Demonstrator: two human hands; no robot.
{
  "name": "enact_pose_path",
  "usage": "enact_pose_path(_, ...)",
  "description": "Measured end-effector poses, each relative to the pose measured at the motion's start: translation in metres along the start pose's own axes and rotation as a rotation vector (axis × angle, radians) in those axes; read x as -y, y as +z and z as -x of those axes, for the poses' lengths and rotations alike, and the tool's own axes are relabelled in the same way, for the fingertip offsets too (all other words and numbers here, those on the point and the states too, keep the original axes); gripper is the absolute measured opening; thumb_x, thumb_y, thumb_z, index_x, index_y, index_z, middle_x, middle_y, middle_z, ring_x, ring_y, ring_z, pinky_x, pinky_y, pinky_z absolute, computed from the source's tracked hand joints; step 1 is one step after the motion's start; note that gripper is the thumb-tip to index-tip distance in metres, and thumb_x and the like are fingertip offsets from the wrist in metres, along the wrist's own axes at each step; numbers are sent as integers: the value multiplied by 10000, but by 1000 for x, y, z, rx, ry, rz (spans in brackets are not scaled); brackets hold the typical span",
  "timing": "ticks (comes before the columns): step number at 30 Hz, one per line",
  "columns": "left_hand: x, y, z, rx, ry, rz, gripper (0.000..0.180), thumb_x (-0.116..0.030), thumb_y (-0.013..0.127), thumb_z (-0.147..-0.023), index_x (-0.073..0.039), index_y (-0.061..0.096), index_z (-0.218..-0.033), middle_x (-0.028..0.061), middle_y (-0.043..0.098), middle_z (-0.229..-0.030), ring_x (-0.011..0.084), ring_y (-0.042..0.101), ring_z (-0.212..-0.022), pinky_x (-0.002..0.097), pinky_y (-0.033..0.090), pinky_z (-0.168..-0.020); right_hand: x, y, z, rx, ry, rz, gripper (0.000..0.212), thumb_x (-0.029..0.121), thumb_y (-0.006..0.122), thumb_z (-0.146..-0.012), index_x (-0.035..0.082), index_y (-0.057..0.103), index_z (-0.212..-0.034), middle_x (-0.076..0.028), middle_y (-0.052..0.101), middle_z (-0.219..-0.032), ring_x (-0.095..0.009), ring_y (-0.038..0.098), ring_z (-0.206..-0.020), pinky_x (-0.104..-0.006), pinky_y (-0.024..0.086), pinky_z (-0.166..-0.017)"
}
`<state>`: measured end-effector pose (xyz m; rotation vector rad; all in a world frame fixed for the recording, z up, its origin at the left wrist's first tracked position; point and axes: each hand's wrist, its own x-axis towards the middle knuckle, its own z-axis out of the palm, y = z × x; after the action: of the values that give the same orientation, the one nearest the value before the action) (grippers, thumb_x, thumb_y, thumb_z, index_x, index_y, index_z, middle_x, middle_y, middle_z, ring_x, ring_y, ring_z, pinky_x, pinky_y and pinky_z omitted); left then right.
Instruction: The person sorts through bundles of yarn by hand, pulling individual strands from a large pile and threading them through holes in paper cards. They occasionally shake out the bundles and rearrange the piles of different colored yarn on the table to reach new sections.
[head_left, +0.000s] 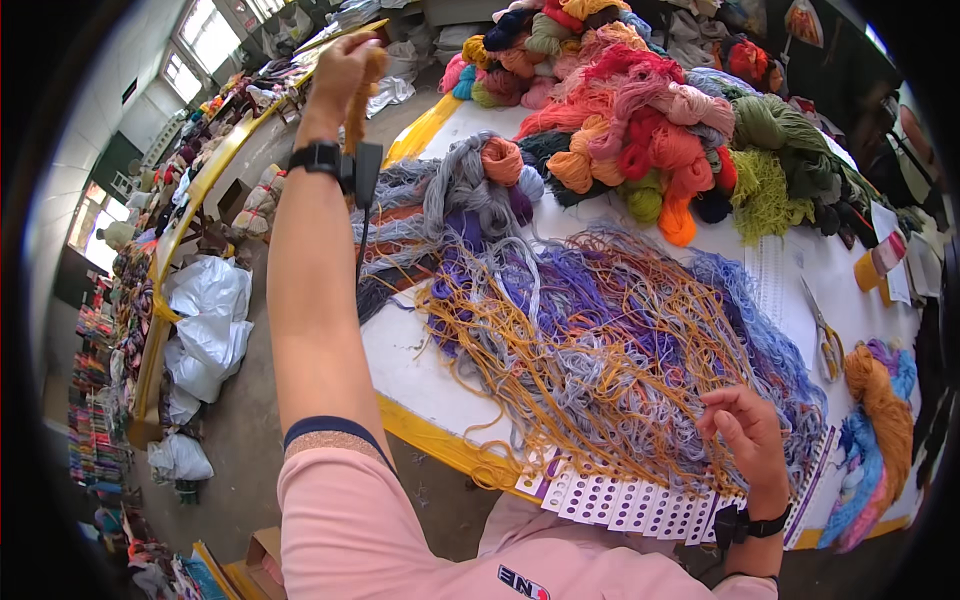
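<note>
My left hand [345, 78], raised high at the end of an outstretched arm, is closed around a bundle of mustard-orange yarn [356, 118]. The yarn hangs down beside my wrist. Over the tangled yarn [600, 340], a wide spread of mustard, purple, grey and blue strands, my right hand [748, 435] hovers or rests at the near right edge; whether it touches the strands I cannot tell. Its fingers are loosely bent and apart from the thumb, with nothing visible in them. Punched white cards [610, 503] lie under the near edge of the tangle.
A large heap of coloured yarn skeins [640, 110] covers the far side of the white table [400, 350]. Scissors [825, 330] and an orange skein [880, 400] lie at the right. White plastic bags [208, 310] sit on the floor by a yellow-edged table at left.
</note>
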<state>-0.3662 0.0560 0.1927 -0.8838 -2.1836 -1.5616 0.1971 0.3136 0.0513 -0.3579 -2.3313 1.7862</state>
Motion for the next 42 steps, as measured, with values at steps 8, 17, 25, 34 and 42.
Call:
enact_pose_path(8, -17, 116, 146, 541, 781, -642, 288, -103, 597, -847, -47, 629, -1128, 149, 641, -1113, 331, 618, -1020, 393, 481, -920, -3, -3, -5, 50, -66, -46, 228, 172, 570, -961, -21, 613, -1076, -74, 681, -807, -108, 614, -695, -247, 494, -656)
enact_pose_path(17, 55, 111, 122, -332, 553, -590, 259, -175, 502, -938, -37, 611, -1127, 181, 625, -1141, 341, 617, -1002, 426, 471, -888, 0, -9, 24, -55, -22, -29, 203, 112, 543, -959, -30, 605, -1091, -71, 684, -829, -109, 614, -709, -250, 497, -667)
enact_pose_path(25, 116, 151, 112, 749, 78, -123, 527, -394, 415, -1009, 35, 514, -1301, 210, 535, -1319, 322, 482, -1254, 402, 362, -1070, 1, -50, 71, -148, -46, 147, 216, 141, 575, -937, -1, 626, -1091, -78, 694, -847, -138, 661, -789, -274, 510, -715)
enact_pose_path(34, -2, 149, 156, 124, 389, -529, 663, -410, 400, -1023, 36, 232, -1483, 221, 235, -1546, 327, 207, -1445, 403, 193, -1166, -42, -169, 190, -557, 248, 232, 187, 141, 593, -917, 16, 646, -1047, -44, 695, -816, -89, 623, -689, -252, 508, -634)
enact_pose_path(42, -153, 133, 239, 99, 420, -310, 520, -256, 434, -1031, 18, 316, -1457, 192, 358, -1478, 283, 397, -1344, 397, 348, -1087, -119, -333, 138, -1192, 15, 1347, 177, 185, 638, -817, 99, 675, -968, -102, 696, -914, -312, 628, -947, -414, 472, -859)
